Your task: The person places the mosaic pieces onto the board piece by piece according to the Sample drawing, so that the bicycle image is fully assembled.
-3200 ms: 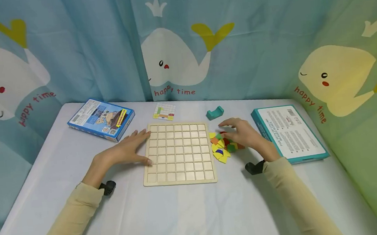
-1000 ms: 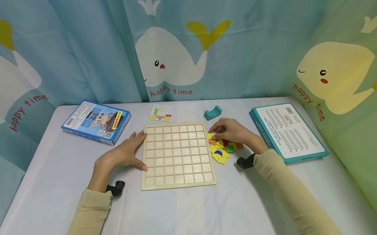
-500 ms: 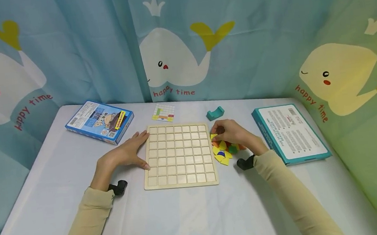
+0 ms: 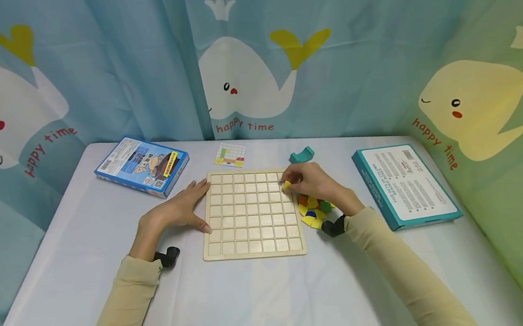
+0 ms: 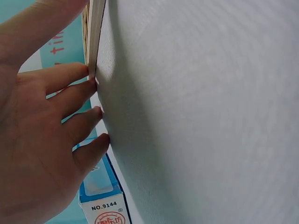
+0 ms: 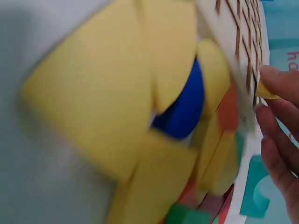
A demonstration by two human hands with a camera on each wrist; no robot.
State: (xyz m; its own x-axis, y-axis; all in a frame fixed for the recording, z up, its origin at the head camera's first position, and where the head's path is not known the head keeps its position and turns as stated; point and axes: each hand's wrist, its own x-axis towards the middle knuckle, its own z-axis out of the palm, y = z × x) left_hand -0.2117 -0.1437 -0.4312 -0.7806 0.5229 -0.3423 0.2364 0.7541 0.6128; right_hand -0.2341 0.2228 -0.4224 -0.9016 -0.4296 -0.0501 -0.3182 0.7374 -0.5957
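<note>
A pale wooden board with a grid of square recesses [image 4: 251,213] lies mid-table. My left hand [image 4: 175,213] rests against its left edge, fingers spread; the left wrist view shows the fingertips [image 5: 88,71] at the board's side. Above the board's upper right corner, my right hand [image 4: 314,183] pinches a small yellow tile [image 4: 286,185] between thumb and fingers. In the right wrist view that yellow tile [image 6: 265,91] partly hides behind the thumb. A heap of yellow, orange, green and blue tiles [image 4: 312,215] lies right of the board, partly under my right hand.
Behind the board lies a small card with a coloured grid pattern [image 4: 230,154]. A teal curved block [image 4: 301,155] stands to its right. One blue box [image 4: 142,166] lies at the back left, a teal-and-white box [image 4: 406,184] at the right. Whale-print curtains [image 4: 351,56] surround the table.
My right hand reached into the heap, took a yellow tile, and moved left with it over the board's upper right corner. The left hand has stayed at the board's left edge.
</note>
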